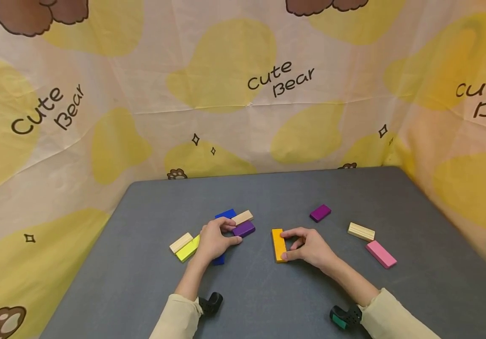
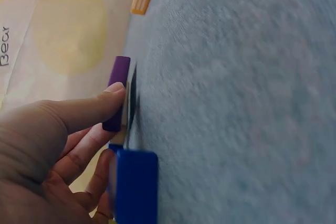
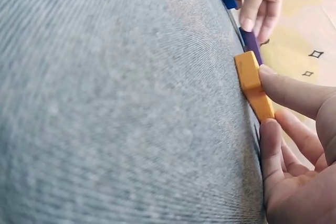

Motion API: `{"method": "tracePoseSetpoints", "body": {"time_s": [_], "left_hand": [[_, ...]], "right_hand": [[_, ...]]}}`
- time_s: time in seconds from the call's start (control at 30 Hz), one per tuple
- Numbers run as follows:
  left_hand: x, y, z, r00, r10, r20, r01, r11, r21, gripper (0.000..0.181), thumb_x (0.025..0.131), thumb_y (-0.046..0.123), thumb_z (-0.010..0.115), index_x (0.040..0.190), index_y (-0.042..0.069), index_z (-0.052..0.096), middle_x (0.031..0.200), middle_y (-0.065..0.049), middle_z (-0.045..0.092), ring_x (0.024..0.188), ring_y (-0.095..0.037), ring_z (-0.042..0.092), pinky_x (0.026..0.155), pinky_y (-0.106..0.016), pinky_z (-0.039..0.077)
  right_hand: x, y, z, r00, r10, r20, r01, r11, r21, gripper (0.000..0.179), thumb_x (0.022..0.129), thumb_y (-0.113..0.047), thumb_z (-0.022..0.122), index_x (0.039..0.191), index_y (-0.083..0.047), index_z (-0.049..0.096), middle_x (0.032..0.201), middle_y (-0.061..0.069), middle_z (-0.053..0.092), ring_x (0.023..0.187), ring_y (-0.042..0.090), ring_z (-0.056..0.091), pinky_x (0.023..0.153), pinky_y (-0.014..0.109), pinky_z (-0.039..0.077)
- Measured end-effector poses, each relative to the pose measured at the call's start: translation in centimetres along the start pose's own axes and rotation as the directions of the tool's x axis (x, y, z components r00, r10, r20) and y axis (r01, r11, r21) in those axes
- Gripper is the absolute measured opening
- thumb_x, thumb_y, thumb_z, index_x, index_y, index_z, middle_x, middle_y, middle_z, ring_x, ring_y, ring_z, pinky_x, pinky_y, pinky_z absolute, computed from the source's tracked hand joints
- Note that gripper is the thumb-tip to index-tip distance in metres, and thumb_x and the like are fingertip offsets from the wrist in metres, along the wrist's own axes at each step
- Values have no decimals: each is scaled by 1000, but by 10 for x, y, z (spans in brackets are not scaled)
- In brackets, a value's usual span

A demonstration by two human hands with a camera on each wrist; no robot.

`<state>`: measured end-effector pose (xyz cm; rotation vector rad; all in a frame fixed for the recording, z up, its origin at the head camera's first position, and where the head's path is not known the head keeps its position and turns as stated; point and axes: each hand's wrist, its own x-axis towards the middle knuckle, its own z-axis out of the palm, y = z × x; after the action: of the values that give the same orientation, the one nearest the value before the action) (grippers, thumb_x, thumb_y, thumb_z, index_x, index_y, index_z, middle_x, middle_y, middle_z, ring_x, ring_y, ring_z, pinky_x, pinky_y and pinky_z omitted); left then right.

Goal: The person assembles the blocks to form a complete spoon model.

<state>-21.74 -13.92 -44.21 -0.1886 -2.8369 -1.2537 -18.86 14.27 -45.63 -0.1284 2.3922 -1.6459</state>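
Observation:
My left hand (image 1: 215, 240) pinches a purple block (image 1: 244, 229) between thumb and forefinger. In the left wrist view, this purple block (image 2: 119, 70) looks slightly raised from the table. A plain wooden block (image 1: 243, 217) lies beside it, and a blue block (image 1: 226, 213) is behind. Another blue block (image 1: 219, 260) shows partly under the left hand. My right hand (image 1: 310, 247) holds an orange block (image 1: 277, 246) at its right side, thumb near the close end and forefinger near the far end. In the right wrist view, the thumb touches the orange block (image 3: 248, 72).
On the grey table (image 1: 251, 301), left of the left hand, lie a wooden block (image 1: 180, 243) and a yellow-green block (image 1: 188, 249). A magenta-purple block (image 1: 320, 213), a wooden block (image 1: 361, 231) and a pink block (image 1: 381, 254) lie at right. A printed cloth (image 1: 226, 127) hangs behind.

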Motion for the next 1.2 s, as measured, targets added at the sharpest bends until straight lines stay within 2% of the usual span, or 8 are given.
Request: {"method": "tracePoseSetpoints", "body": {"time_s": [0.23, 0.33, 0.5, 0.63, 0.8, 0.9, 1.03, 1.2], "left_hand": [[8, 20, 9, 994, 104, -41, -107, 989, -103, 39, 77, 17, 87, 112, 12, 70, 101, 0, 70, 96, -25, 64, 86, -46, 46], [15, 31, 17, 992, 120, -42, -125, 985, -119, 40, 77, 19, 86, 113, 14, 69, 102, 2, 69, 97, -23, 63, 84, -43, 48], [25, 44, 30, 988, 153, 1, -152, 982, -111, 38, 79, 19, 85, 114, 14, 69, 107, 3, 68, 102, -23, 61, 89, -40, 48], [29, 46, 40, 983, 179, 32, -175, 980, -96, 37, 81, 16, 83, 115, 13, 69, 107, 1, 69, 102, -24, 61, 90, -40, 48], [34, 39, 50, 982, 158, 103, -160, 987, 11, 35, 80, 17, 84, 112, 15, 70, 104, 3, 71, 102, -20, 58, 97, -42, 38], [36, 39, 52, 979, 152, 132, -163, 984, 74, 34, 79, 20, 85, 110, 16, 72, 101, 5, 72, 101, -20, 53, 96, -46, 32], [36, 43, 54, 980, 151, 133, -164, 982, 95, 34, 79, 22, 85, 110, 17, 72, 99, 5, 73, 98, -21, 51, 92, -47, 30], [35, 44, 55, 982, 133, 135, -147, 984, 98, 34, 79, 22, 85, 110, 18, 72, 99, 6, 73, 100, -20, 50, 95, -48, 28]], "right_hand": [[-2, -1, 0, 1000, 10, -4, -10, 1000, 28, 49, 69, -10, 90, 115, -10, 73, 92, 11, 60, 75, 23, 55, 55, 26, 42], [-2, -1, 1, 1000, 17, -8, -17, 1000, 26, 49, 69, -10, 90, 115, -11, 73, 93, 10, 61, 75, 23, 55, 55, 26, 41], [-2, 0, 1, 1000, 1, -14, 0, 1000, 16, 50, 69, -11, 91, 115, -10, 73, 93, 10, 63, 75, 24, 55, 56, 26, 43], [-2, 0, 1, 1000, -13, -19, 14, 1000, 20, 50, 68, -10, 91, 114, -8, 74, 89, 10, 64, 74, 24, 56, 58, 27, 44], [-2, 1, 2, 1000, -11, -19, 12, 999, 37, 49, 67, -10, 91, 113, -8, 74, 77, 10, 63, 70, 24, 56, 56, 28, 44], [-1, 1, 2, 1000, -7, -27, 8, 999, 33, 48, 67, -10, 91, 112, -9, 74, 76, 10, 63, 70, 24, 56, 55, 27, 43], [-2, 0, 2, 999, -8, -34, 9, 999, 32, 48, 67, -9, 91, 112, -9, 74, 78, 10, 63, 70, 23, 56, 54, 27, 42], [-3, 1, 2, 999, -4, -33, 5, 999, 39, 48, 67, -9, 91, 112, -8, 74, 80, 11, 63, 71, 24, 56, 55, 27, 43]]}}
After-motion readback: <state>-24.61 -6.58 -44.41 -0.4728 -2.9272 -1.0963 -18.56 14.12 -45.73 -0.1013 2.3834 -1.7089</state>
